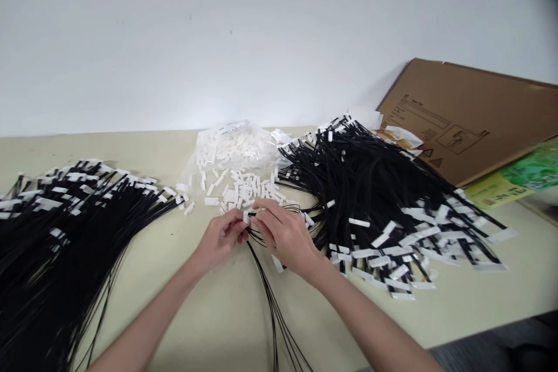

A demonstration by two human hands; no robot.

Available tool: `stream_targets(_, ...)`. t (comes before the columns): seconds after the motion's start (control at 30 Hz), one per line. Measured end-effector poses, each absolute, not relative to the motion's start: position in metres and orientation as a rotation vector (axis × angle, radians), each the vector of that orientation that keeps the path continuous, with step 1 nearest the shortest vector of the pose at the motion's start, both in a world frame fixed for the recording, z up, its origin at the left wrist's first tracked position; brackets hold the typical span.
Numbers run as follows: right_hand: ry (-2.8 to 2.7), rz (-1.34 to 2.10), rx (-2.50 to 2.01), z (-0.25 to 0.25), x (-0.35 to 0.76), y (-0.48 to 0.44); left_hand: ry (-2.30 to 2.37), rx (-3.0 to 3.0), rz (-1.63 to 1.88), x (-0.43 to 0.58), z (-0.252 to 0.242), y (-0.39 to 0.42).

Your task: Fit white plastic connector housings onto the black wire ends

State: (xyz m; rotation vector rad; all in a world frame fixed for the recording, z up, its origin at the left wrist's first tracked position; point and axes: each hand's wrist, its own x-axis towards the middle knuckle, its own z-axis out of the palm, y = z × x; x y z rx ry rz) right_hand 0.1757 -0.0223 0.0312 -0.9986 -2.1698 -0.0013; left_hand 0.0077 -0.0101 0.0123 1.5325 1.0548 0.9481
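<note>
Both hands meet at the middle of the table, close in front of a heap of loose white connector housings (250, 185). My left hand (222, 235) is closed, its thumb and fingers pinching a small white connector housing (246, 217). My right hand (283, 235) is closed too, holding black wires (267, 282) by their ends at that housing. The wires hang from between the hands toward the table's near edge. How far the wire ends sit in the housing is hidden by the fingers.
A clear plastic bag of white housings (238, 145) lies behind the heap. Bundles of black wires with white ends lie at left (56, 256) and right (361, 197). A cardboard box (471, 122) leans at the right, by a green and yellow package (514, 177).
</note>
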Motion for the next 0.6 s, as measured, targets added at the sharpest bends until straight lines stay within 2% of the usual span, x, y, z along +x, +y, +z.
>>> stream_targets(0.23, -2.185, 0.371, -0.874, 0.0294, 0.1738, -0.0194, 1.011, 1.530, 0.937, 0.0072, 0.0094, -0.0085)
stream_targets(0.6, -2.099, 0.551, -0.803, 0.0295, 0.1749, -0.0160, 0.997, 1.583, 0.864, 0.0061, 0.0094, -0.0071)
